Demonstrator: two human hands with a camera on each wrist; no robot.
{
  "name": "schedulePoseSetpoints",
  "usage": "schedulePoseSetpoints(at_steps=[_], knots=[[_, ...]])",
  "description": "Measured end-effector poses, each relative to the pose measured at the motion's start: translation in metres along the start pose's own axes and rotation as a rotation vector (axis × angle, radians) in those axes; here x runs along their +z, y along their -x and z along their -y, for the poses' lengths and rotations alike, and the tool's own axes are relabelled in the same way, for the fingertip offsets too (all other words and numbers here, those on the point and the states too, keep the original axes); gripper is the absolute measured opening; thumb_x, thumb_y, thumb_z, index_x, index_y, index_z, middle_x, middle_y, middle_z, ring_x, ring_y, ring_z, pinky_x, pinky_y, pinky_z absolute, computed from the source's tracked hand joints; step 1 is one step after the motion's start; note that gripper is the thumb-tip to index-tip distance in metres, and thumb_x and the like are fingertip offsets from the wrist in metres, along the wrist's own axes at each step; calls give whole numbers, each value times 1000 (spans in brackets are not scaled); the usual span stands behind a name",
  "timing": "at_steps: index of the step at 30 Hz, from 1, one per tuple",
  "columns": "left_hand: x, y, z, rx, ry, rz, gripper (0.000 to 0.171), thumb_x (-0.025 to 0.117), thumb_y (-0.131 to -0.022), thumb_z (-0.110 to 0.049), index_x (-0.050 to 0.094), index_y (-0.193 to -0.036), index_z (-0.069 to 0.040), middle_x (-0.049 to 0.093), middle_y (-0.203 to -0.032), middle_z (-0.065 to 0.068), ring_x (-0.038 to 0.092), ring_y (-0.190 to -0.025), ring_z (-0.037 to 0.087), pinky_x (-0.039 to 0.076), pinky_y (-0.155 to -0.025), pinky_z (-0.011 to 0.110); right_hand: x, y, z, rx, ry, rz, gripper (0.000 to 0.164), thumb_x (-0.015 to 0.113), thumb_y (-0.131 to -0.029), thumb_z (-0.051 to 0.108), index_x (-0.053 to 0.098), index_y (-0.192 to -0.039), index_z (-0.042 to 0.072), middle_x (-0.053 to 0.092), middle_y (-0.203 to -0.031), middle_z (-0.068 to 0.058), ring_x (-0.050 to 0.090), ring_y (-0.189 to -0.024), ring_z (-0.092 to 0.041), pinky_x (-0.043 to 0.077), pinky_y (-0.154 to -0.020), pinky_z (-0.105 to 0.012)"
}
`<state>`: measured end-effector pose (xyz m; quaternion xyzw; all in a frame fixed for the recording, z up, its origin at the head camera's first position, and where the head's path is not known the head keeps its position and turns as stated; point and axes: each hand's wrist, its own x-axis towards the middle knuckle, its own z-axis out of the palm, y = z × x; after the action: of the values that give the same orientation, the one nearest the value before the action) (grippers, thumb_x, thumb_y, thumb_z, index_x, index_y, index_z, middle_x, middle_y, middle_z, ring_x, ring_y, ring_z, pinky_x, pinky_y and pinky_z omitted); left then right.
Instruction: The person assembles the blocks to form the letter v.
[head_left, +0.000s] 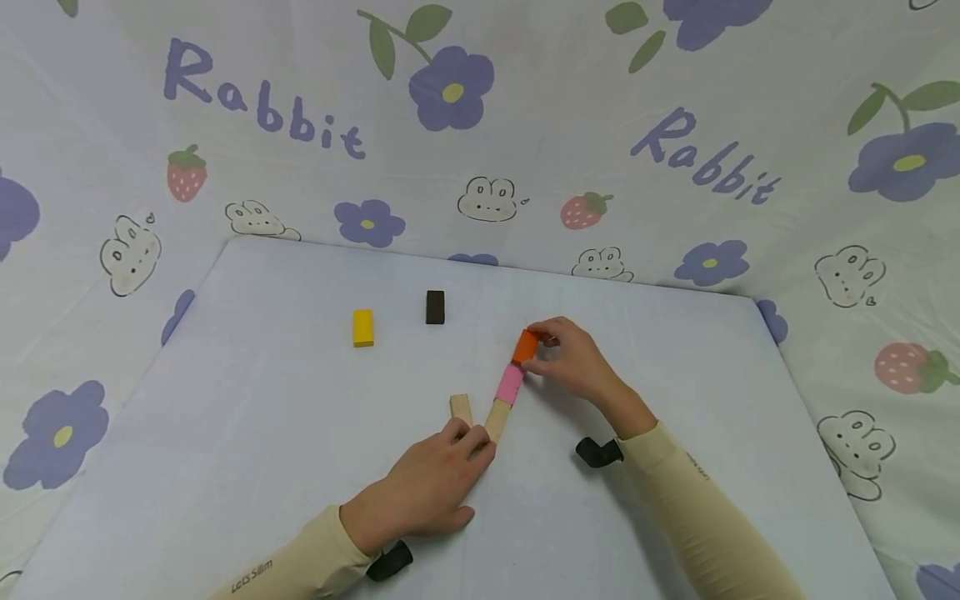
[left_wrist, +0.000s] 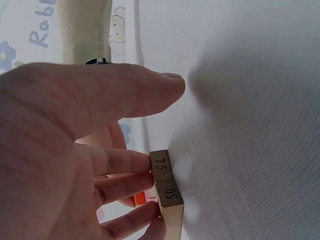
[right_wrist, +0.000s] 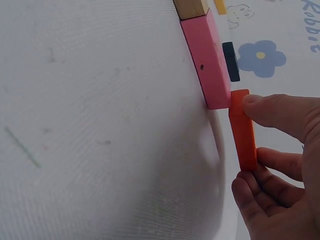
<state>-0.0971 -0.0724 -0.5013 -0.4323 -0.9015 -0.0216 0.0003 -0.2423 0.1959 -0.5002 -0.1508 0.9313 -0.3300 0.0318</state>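
In the head view, my right hand (head_left: 576, 362) pinches an orange wooden block (head_left: 525, 347) between thumb and fingers, at the far end of a pink block (head_left: 510, 385). The right wrist view shows the orange block (right_wrist: 243, 137) near the pink block's (right_wrist: 207, 62) end. A plain wooden block (head_left: 497, 418) continues the slanting line toward me. My left hand (head_left: 431, 483) touches it and a second plain block (head_left: 461, 407) with its fingertips, thumb held apart. Seen from the left wrist, the two plain block ends (left_wrist: 161, 166) meet and bear the numbers 75 and 50.
A yellow block (head_left: 363, 328) and a black block (head_left: 435, 307) lie farther back on the white table (head_left: 262, 400). Behind the table hangs a cloth (head_left: 517, 125) printed with rabbits, flowers and strawberries.
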Motion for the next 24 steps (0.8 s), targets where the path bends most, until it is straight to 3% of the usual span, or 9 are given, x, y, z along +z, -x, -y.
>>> schedulePoseSetpoints(at_steps=[24], knots=[[-2, 0, 1, -4, 40, 1, 65, 85, -90, -39, 64, -144, -9, 57, -137, 5, 49, -118, 24, 52, -96, 29, 6, 0, -2, -8, 4, 13, 59, 89, -92, 19, 66, -142, 0, 64, -135, -15, 62, -119, -33, 53, -106, -49]])
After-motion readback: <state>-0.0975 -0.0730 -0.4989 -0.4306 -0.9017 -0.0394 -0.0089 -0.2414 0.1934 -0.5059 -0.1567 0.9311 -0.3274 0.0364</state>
